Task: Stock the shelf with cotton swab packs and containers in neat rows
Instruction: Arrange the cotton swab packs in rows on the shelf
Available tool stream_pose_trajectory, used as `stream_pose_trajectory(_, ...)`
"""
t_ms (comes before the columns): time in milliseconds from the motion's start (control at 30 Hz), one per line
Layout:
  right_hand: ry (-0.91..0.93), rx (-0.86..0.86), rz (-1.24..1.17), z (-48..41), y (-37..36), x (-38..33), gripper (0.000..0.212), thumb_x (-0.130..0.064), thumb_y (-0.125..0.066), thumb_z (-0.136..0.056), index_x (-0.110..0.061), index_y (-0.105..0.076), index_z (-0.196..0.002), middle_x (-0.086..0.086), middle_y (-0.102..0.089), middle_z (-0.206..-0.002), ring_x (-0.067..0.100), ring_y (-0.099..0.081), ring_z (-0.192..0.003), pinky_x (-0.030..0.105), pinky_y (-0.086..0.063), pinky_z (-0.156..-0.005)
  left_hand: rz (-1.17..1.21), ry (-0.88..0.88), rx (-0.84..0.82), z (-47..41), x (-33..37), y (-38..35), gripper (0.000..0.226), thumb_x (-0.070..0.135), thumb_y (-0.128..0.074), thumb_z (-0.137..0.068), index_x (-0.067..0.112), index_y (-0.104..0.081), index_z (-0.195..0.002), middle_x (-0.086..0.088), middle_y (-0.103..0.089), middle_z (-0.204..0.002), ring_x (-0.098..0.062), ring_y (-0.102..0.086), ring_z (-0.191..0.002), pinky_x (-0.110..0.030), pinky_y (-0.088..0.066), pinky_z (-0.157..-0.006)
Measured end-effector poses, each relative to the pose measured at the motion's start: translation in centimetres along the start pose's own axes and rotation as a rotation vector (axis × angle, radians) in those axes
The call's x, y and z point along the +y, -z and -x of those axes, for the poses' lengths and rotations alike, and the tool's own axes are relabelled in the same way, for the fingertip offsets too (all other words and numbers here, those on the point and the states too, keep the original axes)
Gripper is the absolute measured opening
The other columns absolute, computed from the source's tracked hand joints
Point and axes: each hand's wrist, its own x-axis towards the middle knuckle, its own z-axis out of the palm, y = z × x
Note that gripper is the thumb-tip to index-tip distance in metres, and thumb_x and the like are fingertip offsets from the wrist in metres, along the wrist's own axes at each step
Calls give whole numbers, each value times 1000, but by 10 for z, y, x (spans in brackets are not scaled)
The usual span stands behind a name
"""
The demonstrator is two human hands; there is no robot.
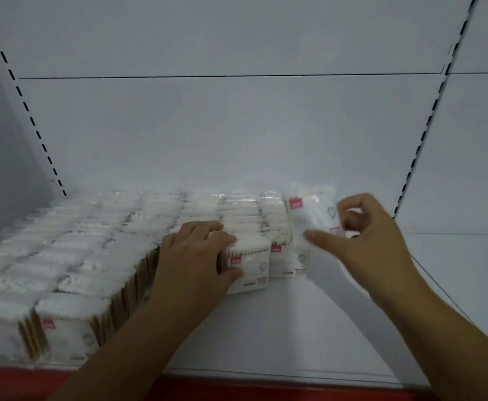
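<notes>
My left hand curls round the front pack, I judge to hold it steady; just right of it, my right hand pinches a loose pack, tilted for slotting in.

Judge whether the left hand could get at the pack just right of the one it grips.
Probably not yet: the left hand grips its pack; the right hand holds a raised pack over the neighbour.

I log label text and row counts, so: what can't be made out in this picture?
Head view: print on the white plastic swab pack with pink tag that the right hand pinches; motion blur.
Head view: top of the front white standing pack; the left hand covers it.
Head view: stocked swab rows; left edge cuts them, rear ones blurred.
</notes>
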Motion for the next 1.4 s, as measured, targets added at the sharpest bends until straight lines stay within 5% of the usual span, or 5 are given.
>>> stream_pose_trajectory(167,72,-200,831,11,-14,25,55,-58,-78,-62,-28,-39,-87,-12,-48,-92,8,-48,-78,22,-36,-61,-252,-33,-58,-3,0,1,57,56,-59,-82,33,-49,-133,4,-39,-148,-19,-29,-137,-42,-18,-112)
stream_pose_trajectory(300,242,-143,836,6,-8,32,99,-63,-80,-53,-23,-36,-132,4,-41,-131,21,-44,-113,33,-43,-90,-439,-62,-288,-16,10,-5,87,37,-53,-90,28,10,-149,-4,16,-160,-33,15,-146,-67,4,-110)
stream_pose_trajectory(433,446,-408,913,-11,-16,27,102,-63,-71,-68,-31,-19,-150,-3,3,-160,15,1,-146,32,-8,-115,-468,-17,-505,-28,16,-10,110,33,-61,-89,34,36,-139,-6,35,-153,-39,23,-143,-75,0,-105)
stream_pose_trajectory(1067,274,-674,1080,-26,-27,9,97,-77,-28,-80,-19,2,-152,4,12,-160,16,13,-146,40,2,-118,-565,-267,-504,-53,-2,0,103,55,-80,-62,19,-21,-140,-5,-36,-141,-26,-35,-130,-51,-35,-105)
stream_pose_trajectory(1400,62,-408,1428,-55,209,-4,68,-59,-33,-95,-25,-18,-151,5,-2,-161,19,1,-148,39,-10,-117,-267,-315,-473,-119,135,49,74,63,-40,-91,21,-24,-149,-2,-14,-160,-21,-17,-146,-42,-21,-117)
